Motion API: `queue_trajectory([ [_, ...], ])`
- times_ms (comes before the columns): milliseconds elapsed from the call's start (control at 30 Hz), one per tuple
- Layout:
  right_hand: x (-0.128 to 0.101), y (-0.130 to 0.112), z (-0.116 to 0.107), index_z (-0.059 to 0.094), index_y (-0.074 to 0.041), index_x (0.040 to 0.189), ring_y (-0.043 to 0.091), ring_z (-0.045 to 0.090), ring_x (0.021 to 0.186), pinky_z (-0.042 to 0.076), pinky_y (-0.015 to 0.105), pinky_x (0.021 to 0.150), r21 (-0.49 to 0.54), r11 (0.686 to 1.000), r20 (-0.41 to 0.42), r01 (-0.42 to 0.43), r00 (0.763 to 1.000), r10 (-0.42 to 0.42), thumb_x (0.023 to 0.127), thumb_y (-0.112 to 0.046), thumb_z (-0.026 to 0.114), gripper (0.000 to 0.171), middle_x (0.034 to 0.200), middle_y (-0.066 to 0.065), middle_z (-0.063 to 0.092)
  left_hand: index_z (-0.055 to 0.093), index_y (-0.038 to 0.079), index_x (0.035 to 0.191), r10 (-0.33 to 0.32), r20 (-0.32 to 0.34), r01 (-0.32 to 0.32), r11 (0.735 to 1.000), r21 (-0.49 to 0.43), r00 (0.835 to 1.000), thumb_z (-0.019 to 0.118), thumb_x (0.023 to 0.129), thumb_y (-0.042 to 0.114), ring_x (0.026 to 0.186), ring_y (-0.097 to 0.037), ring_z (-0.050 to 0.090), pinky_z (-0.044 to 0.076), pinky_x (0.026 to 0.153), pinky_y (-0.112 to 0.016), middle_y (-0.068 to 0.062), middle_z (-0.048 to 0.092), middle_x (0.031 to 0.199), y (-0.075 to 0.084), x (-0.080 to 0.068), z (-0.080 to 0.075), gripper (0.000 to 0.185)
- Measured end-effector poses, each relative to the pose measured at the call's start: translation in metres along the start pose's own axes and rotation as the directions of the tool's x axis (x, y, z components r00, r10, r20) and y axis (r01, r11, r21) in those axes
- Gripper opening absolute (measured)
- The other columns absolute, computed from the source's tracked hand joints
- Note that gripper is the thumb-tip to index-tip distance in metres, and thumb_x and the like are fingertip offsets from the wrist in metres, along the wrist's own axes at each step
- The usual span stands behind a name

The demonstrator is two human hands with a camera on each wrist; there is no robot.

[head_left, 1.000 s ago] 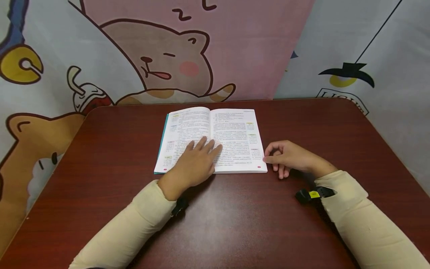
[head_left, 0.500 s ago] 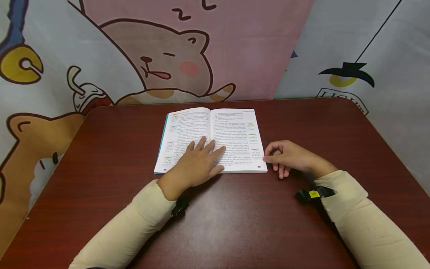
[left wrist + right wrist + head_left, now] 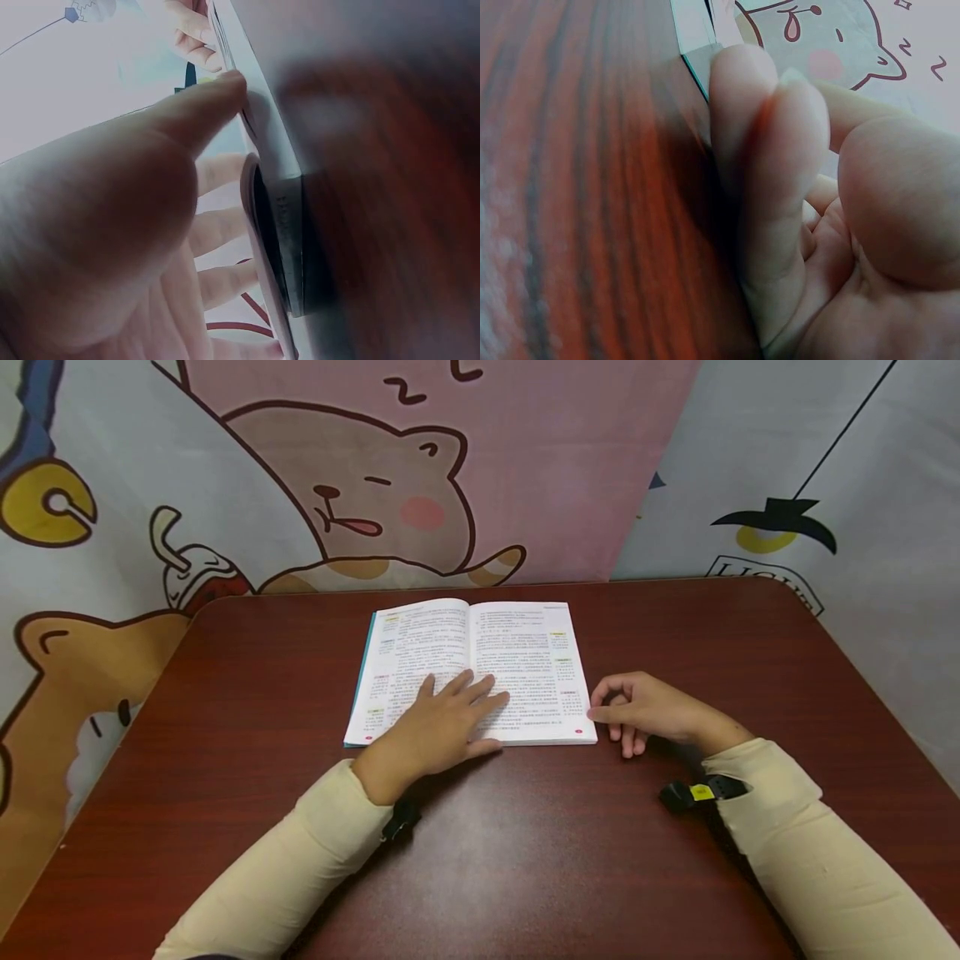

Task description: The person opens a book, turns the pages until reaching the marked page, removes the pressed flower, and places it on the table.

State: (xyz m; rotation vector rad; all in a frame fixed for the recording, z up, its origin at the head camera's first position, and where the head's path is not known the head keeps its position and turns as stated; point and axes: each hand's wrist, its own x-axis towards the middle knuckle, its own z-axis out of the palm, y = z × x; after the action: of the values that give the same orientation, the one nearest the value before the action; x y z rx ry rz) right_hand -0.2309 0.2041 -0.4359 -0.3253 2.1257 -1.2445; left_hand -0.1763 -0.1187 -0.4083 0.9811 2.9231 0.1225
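An open book [image 3: 525, 643] with printed pages and a teal cover edge lies on the table. My left hand [image 3: 431, 731] rests across its lower middle, fingers spread over the pages and thumb along the near edge. In the left wrist view, the left hand's thumb [image 3: 202, 109] lies along the page edges, and a page bows up from the block. My right hand [image 3: 652, 714] is at the book's right edge, thumb and bent index finger closed together at the page corner. In the right wrist view the fingers [image 3: 780, 157] hide where they meet the paper.
The dark red-brown wooden table [image 3: 262, 693] extends around the book on every side. A cartoon-printed cloth [image 3: 562, 468] hangs behind its far edge. Each wrist carries a black strapped device, the right one [image 3: 701, 793] with a yellow label.
My left hand's fingers have spread and slid right over the page, and its thumb has moved out to the right along the near edge. The right hand has stayed in place.
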Motion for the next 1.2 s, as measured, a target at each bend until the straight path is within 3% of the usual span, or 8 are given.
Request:
queue_trajectory([
  [567, -0.0007, -0.0016, 0.0007, 0.057, 0.0, 0.111, 0.017, 0.063, 0.044, 0.053, 0.033, 0.043, 0.003, 1.0, -0.004, -0.011, 1.0, 0.011, 0.096, -0.024, 0.067, 0.03, 0.068, 0.01, 0.061, 0.042, 0.025, 0.154, -0.017, 0.046, 0.018, 1.0, -0.017, 0.999, 0.052, 0.1, 0.052, 0.151, -0.031, 0.031, 0.025, 0.114, -0.069, -0.004, 0.036, 0.162, -0.0005, 0.0015, 0.001, 0.061],
  [900, -0.0001, -0.0008, -0.0007, 0.056, 0.0, 0.116, 0.019, 0.064, 0.046, 0.054, 0.035, 0.045, 0.035, 0.999, 0.011, -0.034, 0.999, 0.033, 0.105, -0.025, 0.052, 0.028, 0.068, 0.01, 0.06, 0.042, 0.025, 0.153, -0.015, 0.05, 0.016, 1.0, -0.012, 0.999, 0.048, 0.102, 0.05, 0.151, -0.031, 0.031, 0.025, 0.114, -0.069, -0.004, 0.036, 0.162, -0.0001, 0.0011, 0.001, 0.057],
  [1200, -0.0005, -0.0011, -0.0004, 0.055, 0.0, 0.118, 0.019, 0.064, 0.046, 0.054, 0.034, 0.045, 0.061, 0.997, 0.013, -0.042, 0.999, 0.041, 0.105, -0.023, 0.051, 0.027, 0.068, 0.009, 0.06, 0.045, 0.024, 0.152, 0.011, 0.032, -0.011, 1.0, -0.013, 0.999, 0.046, 0.104, 0.044, 0.149, -0.031, 0.036, 0.025, 0.115, -0.068, -0.004, 0.039, 0.16, -0.0004, 0.0017, 0.0005, 0.051],
])
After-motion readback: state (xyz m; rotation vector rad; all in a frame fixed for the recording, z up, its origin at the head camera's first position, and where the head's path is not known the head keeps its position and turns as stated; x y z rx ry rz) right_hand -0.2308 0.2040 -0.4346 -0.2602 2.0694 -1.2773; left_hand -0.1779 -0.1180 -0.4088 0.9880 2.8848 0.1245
